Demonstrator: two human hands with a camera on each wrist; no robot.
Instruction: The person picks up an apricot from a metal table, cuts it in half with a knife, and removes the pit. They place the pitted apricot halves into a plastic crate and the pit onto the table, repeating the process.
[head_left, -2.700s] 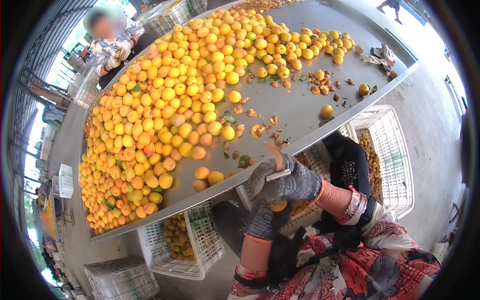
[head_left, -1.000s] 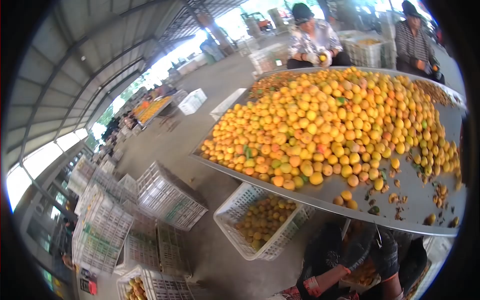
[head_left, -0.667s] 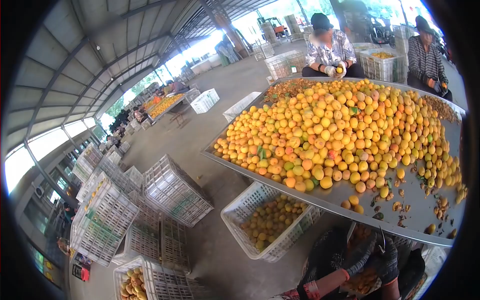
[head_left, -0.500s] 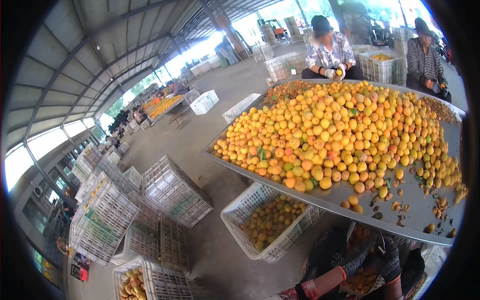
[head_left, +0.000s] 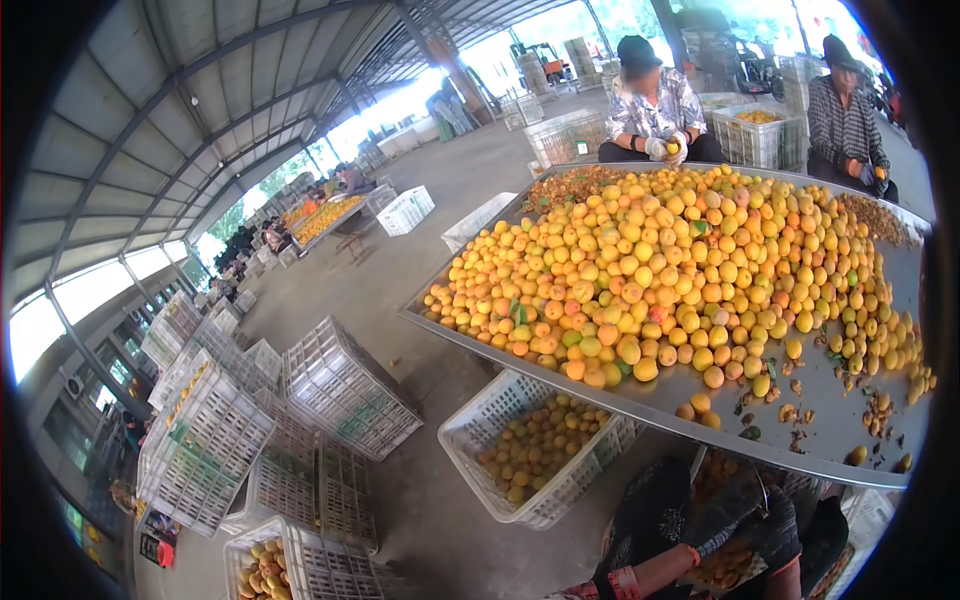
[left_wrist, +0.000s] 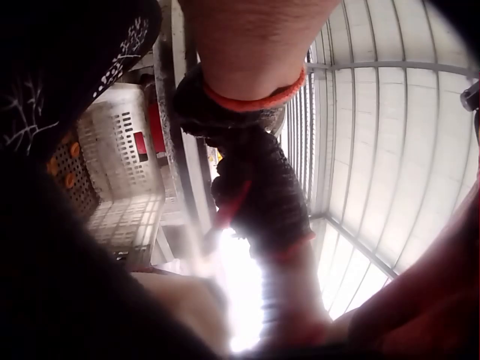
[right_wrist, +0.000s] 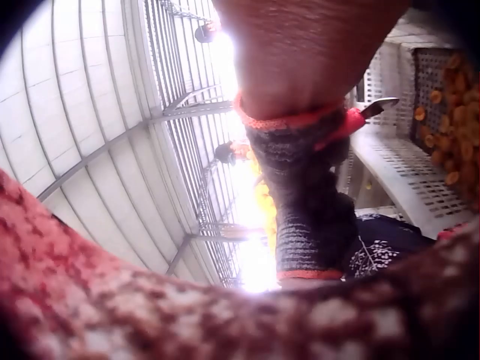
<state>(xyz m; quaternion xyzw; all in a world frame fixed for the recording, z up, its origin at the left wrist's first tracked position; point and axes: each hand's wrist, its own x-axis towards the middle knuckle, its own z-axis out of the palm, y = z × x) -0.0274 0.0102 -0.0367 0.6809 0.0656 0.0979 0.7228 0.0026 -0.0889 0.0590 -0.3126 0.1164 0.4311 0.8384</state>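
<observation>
My two hands, in dark grey knitted gloves with orange cuffs, are close together low in the head view, over a crate of cut apricots (head_left: 728, 565). My right hand (head_left: 778, 530) grips a knife whose short curved blade (right_wrist: 381, 107) and red handle (right_wrist: 343, 129) show in the right wrist view. My left hand (head_left: 715, 528) is right beside it, fingers dark and partly hidden; I cannot tell what it holds. Beyond them, a large heap of whole apricots (head_left: 640, 270) covers much of the metal table (head_left: 840, 430).
A white crate of apricots (head_left: 475, 425) stands on the floor left of my knees, with stacked crates (head_left: 345, 390) farther left. Pits and scraps (head_left: 795, 415) lie on the near tabletop. Two seated people (head_left: 655, 105) work across the table, whose raised front edge is above my hands.
My view has swung from the table and hands up and left, bringing the shed and stacked crates into sight, then steadied. My hands stay together, now at the lower right.
</observation>
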